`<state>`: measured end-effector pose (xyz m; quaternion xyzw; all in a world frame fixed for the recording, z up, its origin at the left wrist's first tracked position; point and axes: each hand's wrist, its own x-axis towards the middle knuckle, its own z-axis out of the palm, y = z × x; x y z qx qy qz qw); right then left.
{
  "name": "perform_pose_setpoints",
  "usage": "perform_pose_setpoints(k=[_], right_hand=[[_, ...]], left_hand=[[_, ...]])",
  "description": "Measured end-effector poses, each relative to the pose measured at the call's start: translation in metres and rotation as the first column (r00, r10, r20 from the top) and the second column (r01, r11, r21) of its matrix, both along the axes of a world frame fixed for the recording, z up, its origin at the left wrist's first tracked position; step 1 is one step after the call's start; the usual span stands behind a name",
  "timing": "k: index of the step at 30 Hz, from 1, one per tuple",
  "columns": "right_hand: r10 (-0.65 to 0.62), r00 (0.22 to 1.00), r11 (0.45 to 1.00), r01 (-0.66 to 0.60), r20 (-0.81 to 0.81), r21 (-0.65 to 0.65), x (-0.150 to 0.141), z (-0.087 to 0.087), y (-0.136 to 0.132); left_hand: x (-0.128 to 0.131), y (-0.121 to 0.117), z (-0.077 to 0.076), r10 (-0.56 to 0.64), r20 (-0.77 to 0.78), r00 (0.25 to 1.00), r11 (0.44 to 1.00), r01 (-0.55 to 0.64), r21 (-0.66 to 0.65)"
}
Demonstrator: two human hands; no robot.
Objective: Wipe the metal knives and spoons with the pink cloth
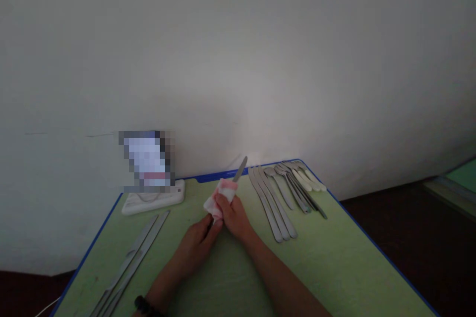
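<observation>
A table knife [241,168] points up and away from me, its blade tip bare and its middle wrapped in a pink and white cloth [223,189]. My right hand [235,217] is closed around the cloth, thumb pressed on top, with the knife inside the fold. Just below and to the left, my left hand [201,242] pinches the handle end of the knife, which is mostly hidden by fingers and cloth. Both hands are held over the middle of the green table [223,282].
Several knives [137,257] lie at the left. On the right are three knives [273,208], several spoons [282,183] and white-handled cutlery [308,181]. A blurred-out screen [148,158] stands on a white base [154,200] by the wall [238,59].
</observation>
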<state>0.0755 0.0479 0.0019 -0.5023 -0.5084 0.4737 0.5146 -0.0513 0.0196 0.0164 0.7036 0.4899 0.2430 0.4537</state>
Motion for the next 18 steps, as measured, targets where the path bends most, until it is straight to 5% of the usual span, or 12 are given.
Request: perform_pose_setpoints(k=[7,15,18], right_hand=[[-0.143,0.967,0.986,0.122,-0.212,-0.113,0.01,0.002,0.008],[-0.424,0.764,0.901,0.305,-0.486,-0.307,0.02,0.005,0.019],[-0.404,0.772,0.913,0.313,-0.491,-0.26,0.023,0.004,0.021]], left_hand=[[-0.003,-0.003,0.002,0.015,-0.005,1.0,0.998,-0.015,-0.059],[-0.017,0.003,-0.002,-0.09,0.198,0.976,0.954,0.141,-0.264],[-0.02,0.004,-0.005,-0.122,0.244,0.962,0.951,0.184,-0.249]])
